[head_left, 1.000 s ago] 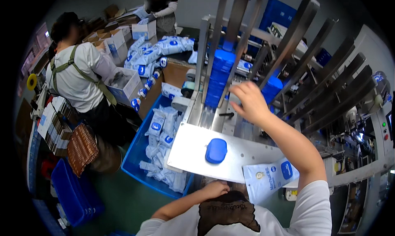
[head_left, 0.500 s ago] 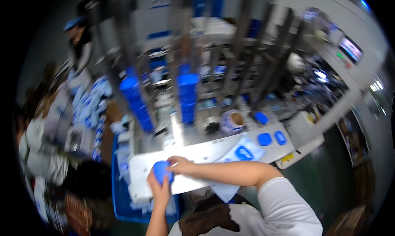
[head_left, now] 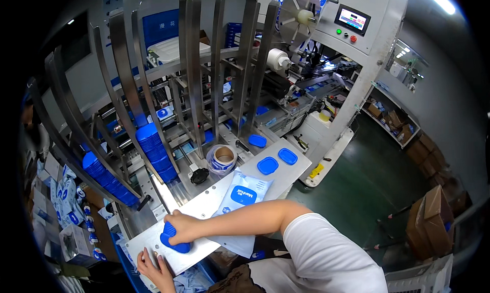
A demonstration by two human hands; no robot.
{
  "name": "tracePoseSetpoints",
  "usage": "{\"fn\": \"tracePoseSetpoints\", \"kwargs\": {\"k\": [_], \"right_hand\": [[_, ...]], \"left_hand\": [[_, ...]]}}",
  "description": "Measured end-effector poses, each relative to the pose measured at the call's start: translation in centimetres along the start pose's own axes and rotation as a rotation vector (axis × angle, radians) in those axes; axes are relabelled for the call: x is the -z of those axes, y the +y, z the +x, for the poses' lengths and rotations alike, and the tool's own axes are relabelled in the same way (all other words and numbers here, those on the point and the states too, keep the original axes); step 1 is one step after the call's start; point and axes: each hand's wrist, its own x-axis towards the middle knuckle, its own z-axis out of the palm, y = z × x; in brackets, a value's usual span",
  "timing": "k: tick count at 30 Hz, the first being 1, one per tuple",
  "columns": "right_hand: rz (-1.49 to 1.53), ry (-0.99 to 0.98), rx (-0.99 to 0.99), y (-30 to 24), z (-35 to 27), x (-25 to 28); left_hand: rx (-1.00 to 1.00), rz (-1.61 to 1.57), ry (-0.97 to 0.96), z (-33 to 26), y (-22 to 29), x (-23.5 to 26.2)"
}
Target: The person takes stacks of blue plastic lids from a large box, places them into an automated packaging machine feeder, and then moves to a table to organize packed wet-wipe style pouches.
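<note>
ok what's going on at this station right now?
A person stands at a metal feed table in front of a packaging machine. Their right hand grips a small stack of blue plastic lids on the table; their left hand rests at the table's near edge. Taller blue lid stacks sit between the slanted steel rails. A white wipes pack and loose lids lie nearby.
</note>
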Motion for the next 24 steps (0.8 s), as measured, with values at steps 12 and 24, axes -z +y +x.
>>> {"fn": "tracePoseSetpoints", "kwargs": {"k": [12,24], "right_hand": [[0.027,-0.141,0.047,1.0,0.6,-0.1],[0.393,-0.183,0.021,-2.9,-1.6,-1.8]], "left_hand": [[0.542,-0.987,-0.185,0.4,0.1,-1.3],[0.894,-2.026,-0.299,0.4,2.4,0.6]]}}
